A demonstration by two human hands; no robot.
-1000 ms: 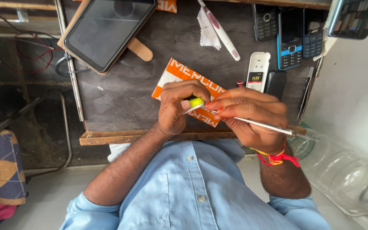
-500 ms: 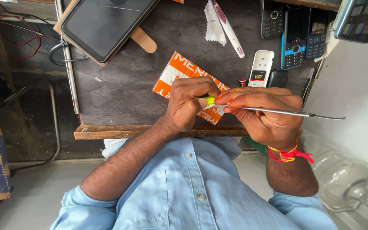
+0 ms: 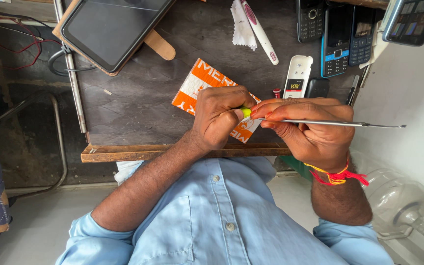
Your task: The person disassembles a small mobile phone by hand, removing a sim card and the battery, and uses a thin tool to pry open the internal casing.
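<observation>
Both of your hands met just above the near edge of the table (image 3: 138,113), over an orange-and-white packet (image 3: 198,86) lying flat on the dark top. Your left hand (image 3: 220,118) was curled tight, its grip closed around a small yellow-green piece (image 3: 245,112) of which only a tip showed between the fingers. Your right hand (image 3: 310,130) touched that same spot with its fingertips and kept a closed grip on a thin metal tool (image 3: 334,123), whose shaft ran along the fingers and stuck out past the knuckles toward the white wall. A red and yellow thread (image 3: 337,175) circled your right wrist. Farther back on the table lay a dark tablet (image 3: 111,27) on a wooden board, a white cloth (image 3: 242,27) with a white pen-shaped stick (image 3: 260,32) beside it, a white handset (image 3: 298,76), and a row of keypad phones (image 3: 337,34) along the far edge. A clear plastic jug (image 3: 398,201) lay on the floor by your right elbow.
</observation>
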